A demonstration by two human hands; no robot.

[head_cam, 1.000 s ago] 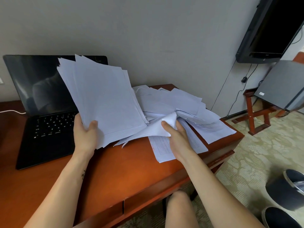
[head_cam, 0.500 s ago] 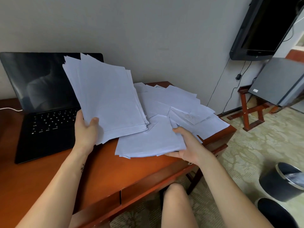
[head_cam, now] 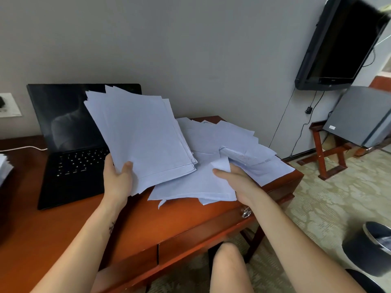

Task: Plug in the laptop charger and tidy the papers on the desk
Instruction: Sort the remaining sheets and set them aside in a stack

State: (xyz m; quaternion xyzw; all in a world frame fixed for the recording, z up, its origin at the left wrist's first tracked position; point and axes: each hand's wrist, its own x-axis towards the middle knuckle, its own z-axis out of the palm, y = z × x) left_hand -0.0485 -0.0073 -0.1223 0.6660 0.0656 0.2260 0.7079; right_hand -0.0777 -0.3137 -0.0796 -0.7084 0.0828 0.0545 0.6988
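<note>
My left hand (head_cam: 118,178) grips a thick stack of white papers (head_cam: 139,136), held tilted up in front of the open black laptop (head_cam: 69,163). To its right, loose papers (head_cam: 228,140) lie scattered over the right end of the wooden desk (head_cam: 160,220). My right hand (head_cam: 237,182) pinches a few of these sheets (head_cam: 196,185) at their near right edge, thumb on top. A white charger cable (head_cam: 23,148) runs along the desk to the laptop's left side. A wall socket (head_cam: 8,104) with a dark plug sits at the far left.
Another paper pile (head_cam: 4,168) shows at the left edge. A drawer with a key (head_cam: 245,213) is under the desk top. A wall TV (head_cam: 340,41), a grey box on a wooden stand (head_cam: 359,117) and dark bins (head_cam: 370,246) stand to the right. My knee (head_cam: 228,267) is below the desk.
My right hand moved from under the near sheets' front edge to their right side, thumb on top, and lifted a corner. The held stack stayed tilted in my left hand. The camera shifted right.
</note>
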